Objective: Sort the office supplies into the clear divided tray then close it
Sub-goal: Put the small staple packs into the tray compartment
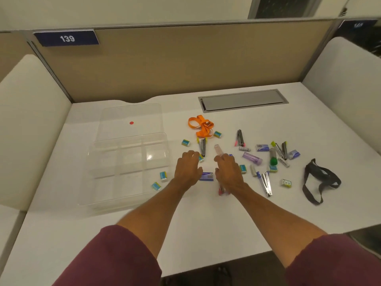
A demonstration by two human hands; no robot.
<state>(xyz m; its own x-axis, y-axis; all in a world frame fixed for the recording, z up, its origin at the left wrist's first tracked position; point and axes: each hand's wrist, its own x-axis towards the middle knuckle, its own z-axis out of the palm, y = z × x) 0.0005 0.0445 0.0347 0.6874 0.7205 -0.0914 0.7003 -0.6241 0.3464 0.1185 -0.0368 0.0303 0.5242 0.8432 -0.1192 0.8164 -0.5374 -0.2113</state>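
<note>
**Picking from the loose pile: one kind per compartment**

The tray stands open on the left of the desk, its lid hinged back behind it. Two small boxes already lie in its near right compartment; the other compartments look bare. The rest of the supplies are scattered to the right of the tray.

Both your hands are palm down over the middle of the pile, a little apart. The left hand has its fingers spread, the tips just by a small box and the lower end of a stapler. It grips nothing that can be seen. The right hand covers a clear tube and a pink item; whether it has closed on either cannot be told.

1. Take one item per hand. Pinch small boxes by their long sides.
2. Lift clear of the desk before you travel left, so neighbouring items are not dragged.
3. Put like with like: further small boxes join the two in the tray.
4. Lay each stapler flat, along the compartment.
5. Coil the orange strap before placing; loose ends over the rim may stop the lid closing.
</note>
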